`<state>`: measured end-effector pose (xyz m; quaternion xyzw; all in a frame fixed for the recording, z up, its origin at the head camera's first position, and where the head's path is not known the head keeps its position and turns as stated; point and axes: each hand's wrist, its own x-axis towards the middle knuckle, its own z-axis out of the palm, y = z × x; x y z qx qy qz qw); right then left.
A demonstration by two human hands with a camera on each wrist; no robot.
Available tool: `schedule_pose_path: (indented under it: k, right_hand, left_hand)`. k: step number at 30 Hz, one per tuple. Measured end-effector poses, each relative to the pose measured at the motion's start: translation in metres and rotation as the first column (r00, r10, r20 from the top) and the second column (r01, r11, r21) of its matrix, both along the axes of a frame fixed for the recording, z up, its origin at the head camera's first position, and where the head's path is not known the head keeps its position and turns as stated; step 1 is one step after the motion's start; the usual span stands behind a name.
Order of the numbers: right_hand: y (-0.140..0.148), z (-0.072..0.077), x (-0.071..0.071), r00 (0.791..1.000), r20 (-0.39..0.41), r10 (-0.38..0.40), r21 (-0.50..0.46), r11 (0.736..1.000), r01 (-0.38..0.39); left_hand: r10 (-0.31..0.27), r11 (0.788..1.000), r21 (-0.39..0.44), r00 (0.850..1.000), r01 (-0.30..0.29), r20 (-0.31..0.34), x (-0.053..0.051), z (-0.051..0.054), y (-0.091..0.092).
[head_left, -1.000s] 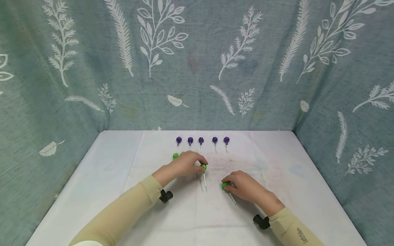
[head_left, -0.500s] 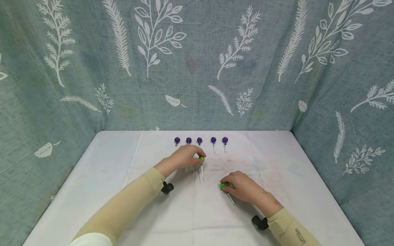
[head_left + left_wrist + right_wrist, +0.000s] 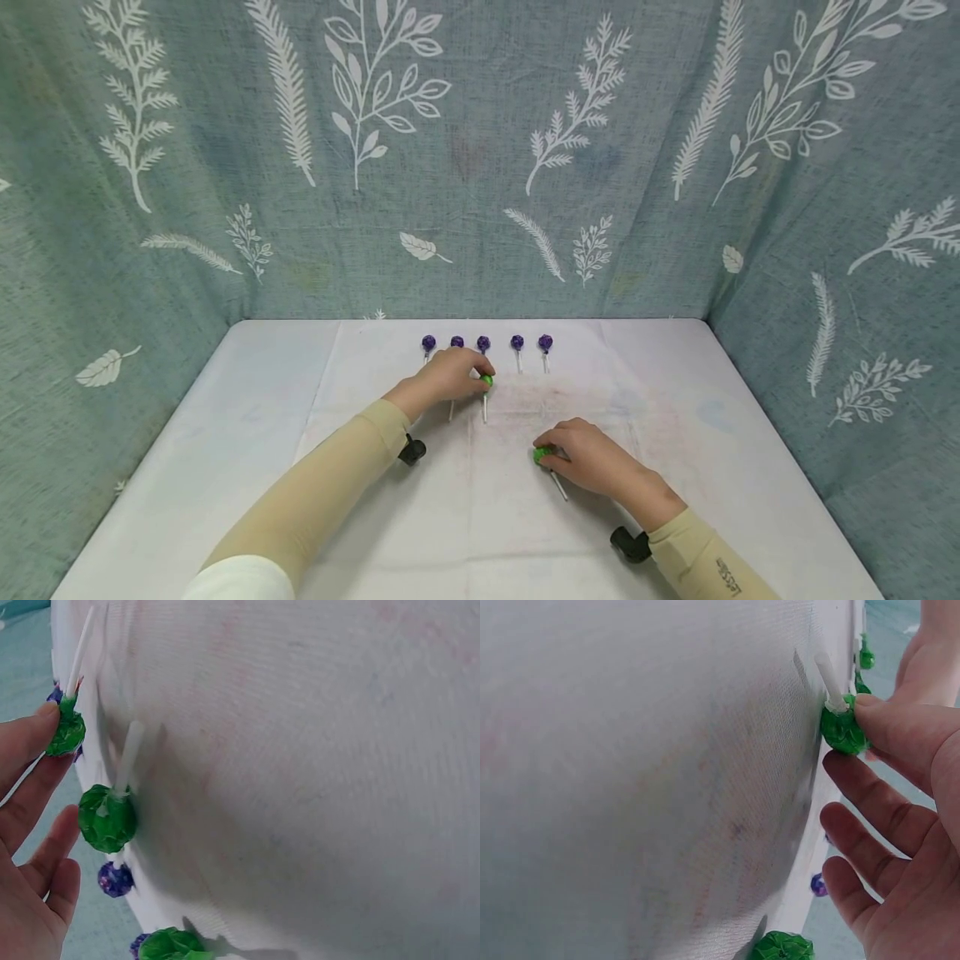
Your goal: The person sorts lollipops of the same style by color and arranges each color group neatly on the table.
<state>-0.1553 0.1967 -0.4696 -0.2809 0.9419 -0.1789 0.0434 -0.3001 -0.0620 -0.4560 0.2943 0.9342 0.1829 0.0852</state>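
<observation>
With thumb and fingers, my left hand (image 3: pixel 448 373) pinches a green-wrapped lollipop (image 3: pixel 66 733) by its head, just in front of the purple row; its white stick points toward me. Another green lollipop (image 3: pixel 107 819) lies below that hand's fingers in the left wrist view, and a further green head (image 3: pixel 171 945) shows at the bottom edge. My right hand (image 3: pixel 592 457) pinches a green lollipop (image 3: pixel 844 729) nearer to me, its stick slanting down to the right. One more green lollipop (image 3: pixel 781 947) appears at the bottom of the right wrist view.
Several purple lollipops (image 3: pixel 545 342) lie in a row along the back of the white table (image 3: pixel 420 533), sticks toward me; the left hand partly covers some. A patterned grey-green curtain (image 3: pixel 480 250) hangs around the back and sides.
My left hand has carried its green lollipop away from me, toward the purple row. My right hand stays nearly still with its own lollipop. The view has shifted slightly.
</observation>
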Motion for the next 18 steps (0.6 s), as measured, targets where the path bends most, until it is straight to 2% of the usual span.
schedule_pose_path:
  k: [10, 18]
  right_hand:
    - [-0.001, 0.000, 0.001, 1.000, 0.007, -0.011, 0.007, 1.000, 0.011]
    - [-0.001, -0.001, 0.000, 1.000, 0.000, -0.007, 0.010, 1.000, 0.007]
  left_hand:
    - [0.021, 1.000, -0.005, 1.000, -0.021, 0.018, -0.006, -0.011, 0.000]
    - [0.020, 1.000, 0.006, 0.999, -0.020, 0.025, -0.006, -0.013, 0.000]
